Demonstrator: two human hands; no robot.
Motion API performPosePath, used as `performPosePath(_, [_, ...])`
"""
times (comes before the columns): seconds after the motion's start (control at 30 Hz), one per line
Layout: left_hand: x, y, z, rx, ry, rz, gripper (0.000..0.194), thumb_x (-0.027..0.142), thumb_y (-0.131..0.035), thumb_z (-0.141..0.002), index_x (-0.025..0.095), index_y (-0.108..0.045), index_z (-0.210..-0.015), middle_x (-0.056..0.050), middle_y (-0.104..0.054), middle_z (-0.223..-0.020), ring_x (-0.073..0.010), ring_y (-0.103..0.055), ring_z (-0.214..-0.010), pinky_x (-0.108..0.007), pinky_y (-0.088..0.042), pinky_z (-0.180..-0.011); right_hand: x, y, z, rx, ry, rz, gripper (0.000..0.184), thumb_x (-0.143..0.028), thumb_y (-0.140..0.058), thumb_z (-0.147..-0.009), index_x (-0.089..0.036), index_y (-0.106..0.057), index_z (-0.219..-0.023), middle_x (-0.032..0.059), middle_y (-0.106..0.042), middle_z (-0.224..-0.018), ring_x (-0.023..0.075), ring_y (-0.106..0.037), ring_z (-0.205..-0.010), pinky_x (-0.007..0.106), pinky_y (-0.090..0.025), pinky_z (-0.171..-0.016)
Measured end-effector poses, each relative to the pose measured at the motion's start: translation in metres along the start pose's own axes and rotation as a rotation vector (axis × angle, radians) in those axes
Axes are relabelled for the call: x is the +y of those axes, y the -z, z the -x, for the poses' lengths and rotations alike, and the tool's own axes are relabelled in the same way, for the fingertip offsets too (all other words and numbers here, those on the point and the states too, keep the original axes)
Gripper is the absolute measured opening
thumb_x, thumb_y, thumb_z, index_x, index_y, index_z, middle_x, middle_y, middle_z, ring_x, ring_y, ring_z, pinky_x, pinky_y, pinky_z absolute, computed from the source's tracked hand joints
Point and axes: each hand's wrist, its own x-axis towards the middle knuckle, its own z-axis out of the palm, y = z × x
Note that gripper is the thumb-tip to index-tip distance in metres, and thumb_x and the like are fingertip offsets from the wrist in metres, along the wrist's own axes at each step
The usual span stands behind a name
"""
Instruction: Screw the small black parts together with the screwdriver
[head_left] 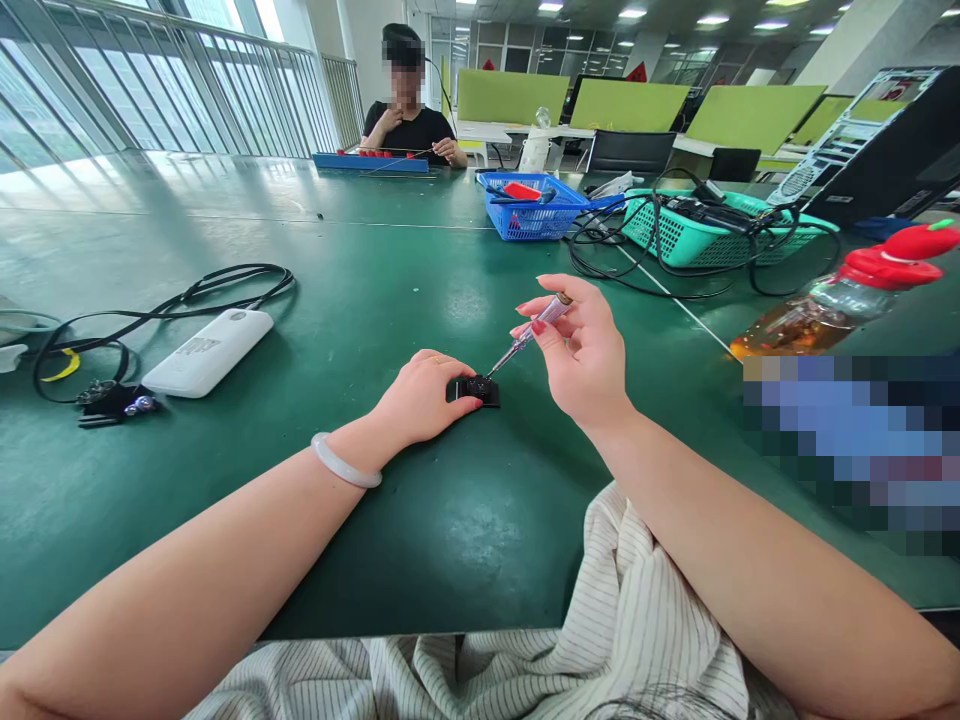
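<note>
On the green table [465, 560] lies a small black block-shaped part [480, 392], its fine detail too small to make out. My left hand [421, 398] grips it from the left, thumb in front and fingers behind. A screwdriver [531, 332] with a clear, purplish handle is pinched in my right hand [589, 345]. It slants down to the left, and its tip meets the top of the black part. The fingers of my left hand hide the part's left end.
A white power bank [210, 352] and black cables [187, 300] lie left. Blue [529, 215] and teal baskets [675, 235] stand at the back right, with tangled cords. A red-capped bottle [817, 310] is right. Across the table sits a person [405, 125] behind a blue rail [371, 163].
</note>
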Motion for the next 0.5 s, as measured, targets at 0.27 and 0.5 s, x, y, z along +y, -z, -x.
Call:
performPosePath(0.27, [0.0005, -0.0001, -0.0004, -0.011, 0.012, 0.003, 0.039, 0.040, -0.073, -0.088, 0.019, -0.075, -0.120, -0.008, -0.077, -0.120, -0.0332, -0.059, -0.127, -0.050, -0.046, -0.115, -0.0004, 0.0002, -0.0010, -0.014, -0.017, 0.017, 0.029, -0.033, -0.058, -0.099, -0.034, -0.057, -0.128, -0.0002, -0.074, -0.108, 0.0168, -0.075, -0.087, 0.041, -0.067, -0.089])
performPosePath(0.5, [0.0006, 0.0004, 0.0000, -0.012, 0.021, 0.001, 0.039, 0.042, -0.073, -0.088, 0.021, -0.075, -0.120, -0.008, -0.077, -0.120, -0.0336, -0.058, -0.128, -0.050, -0.046, -0.114, 0.0006, 0.0012, 0.0000, -0.004, -0.007, -0.005, 0.028, -0.030, -0.055, -0.100, -0.035, -0.059, -0.127, -0.0004, -0.073, -0.107, 0.0169, -0.075, -0.086, 0.043, -0.066, -0.088])
